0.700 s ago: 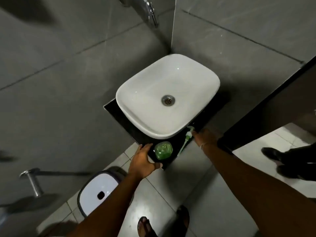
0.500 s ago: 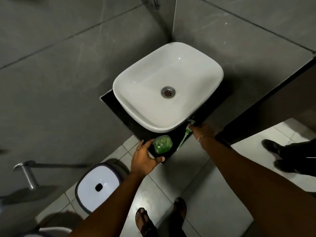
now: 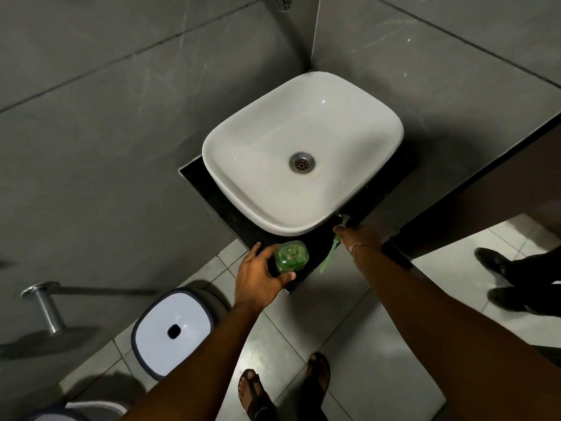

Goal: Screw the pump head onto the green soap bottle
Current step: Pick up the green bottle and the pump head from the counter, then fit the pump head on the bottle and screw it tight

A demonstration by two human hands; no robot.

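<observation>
Standing on the black bench (image 3: 230, 208) below the sink (image 3: 303, 153), the green soap bottle (image 3: 290, 256) is cupped by the left hand (image 3: 258, 276). The pump head (image 3: 335, 243) (light, its dip tube thin and bendable) is pinched by the right hand (image 3: 359, 238); it is probably best gripped at the collar.

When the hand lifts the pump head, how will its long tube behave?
The tube looks thin and long, so it probably flexes and swings. The pump head seems light. The right hand grips near the top, so the tip may wobble.
</observation>
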